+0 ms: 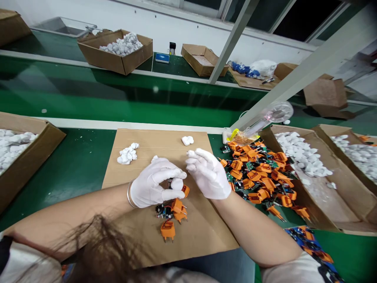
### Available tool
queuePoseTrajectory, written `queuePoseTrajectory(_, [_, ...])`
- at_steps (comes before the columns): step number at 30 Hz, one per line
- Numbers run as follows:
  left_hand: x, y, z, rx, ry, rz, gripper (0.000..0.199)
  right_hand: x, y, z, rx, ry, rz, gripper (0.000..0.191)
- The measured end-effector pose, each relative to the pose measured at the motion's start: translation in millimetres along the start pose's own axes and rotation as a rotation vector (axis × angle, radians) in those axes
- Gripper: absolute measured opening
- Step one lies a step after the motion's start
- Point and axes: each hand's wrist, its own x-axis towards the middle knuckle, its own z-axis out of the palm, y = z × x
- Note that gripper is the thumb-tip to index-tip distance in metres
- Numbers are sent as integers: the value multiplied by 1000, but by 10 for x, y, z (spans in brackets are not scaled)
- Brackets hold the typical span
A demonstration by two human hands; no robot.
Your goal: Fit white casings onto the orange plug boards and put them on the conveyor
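A green table stands under bright light in this head-camera view, a cardboard sheet on top. The gloved left hand bends inward, thumb and fingers curled around a round white lump; the right hand, apart from it, extends loosely open fingers up and leftward. Nearest the wearer, an orange plug lies lengthwise toward them on the sheet, prongs foremost.

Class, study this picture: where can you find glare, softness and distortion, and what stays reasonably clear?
Head view: pale streaks of glare on the green panel; head view: strands of hair at the bottom look soft; head view: the white post at upper right slants, perhaps from lens distortion or camera tilt; head view: the nearest orange plug looks comparatively clear.
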Motion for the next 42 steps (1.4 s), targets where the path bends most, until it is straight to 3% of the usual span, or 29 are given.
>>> queuePoseTrajectory(4, [-10, -29, -11, -15, 23, 57, 53, -16, 57, -19, -162, -324, 260, 35])
queuePoseTrajectory(6, [-12, -50, -4, -5, 27, 99, 57, -23, 99, -29, -232, -424, 339, 26])
queuePoseTrajectory(10, [25, -46, -5, 60, 25, 164, 63, -28, 146, -38, -219, -350, 360, 29])
queuePoseTrajectory(14, [81, 1, -27, 165, -53, 197, 44, -42, 149, -14, -198, -351, 343, 28])
queuePoseTrajectory(17, [73, 17, -22, 216, -30, 155, 37, -60, 133, 26, -167, -343, 319, 27])
queuePoseTrajectory(24, [-7, -7, 36, 187, 29, 114, 54, -89, 103, 90, -34, -337, 298, 26])
queuePoseTrajectory(28, [-18, -38, 50, 185, 41, 98, 56, -84, 90, 102, -63, -393, 299, 19])
queuePoseTrajectory(34, [-47, -70, 67, 101, 18, 44, 61, -61, 50, 131, -91, -404, 314, 24])
queuePoseTrajectory(42, [8, 11, 47, 41, -42, -95, 42, -99, 120, 54, -39, -324, 322, 33])
